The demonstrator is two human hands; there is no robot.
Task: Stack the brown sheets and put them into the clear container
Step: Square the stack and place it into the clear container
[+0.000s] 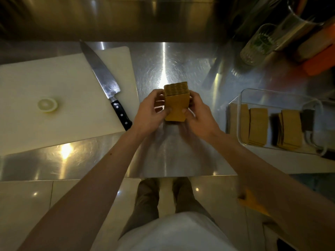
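A thick stack of brown sheets (176, 104) is held just above the steel counter (174, 156), at its middle. My left hand (151, 113) grips the stack's left side and my right hand (200, 115) grips its right side, thumbs on the top sheet. The stack's far edges are slightly fanned. To the right stands the clear container (272, 96), about a hand's width from my right hand. Inside it lie two lower stacks of brown sheets (258, 125), side by side.
A white cutting board (54, 109) lies at the left with a chef's knife (107, 84) along its right edge and an onion slice (47, 105) on it. A tipped glass (259, 44) and orange items (320, 58) crowd the far right corner.
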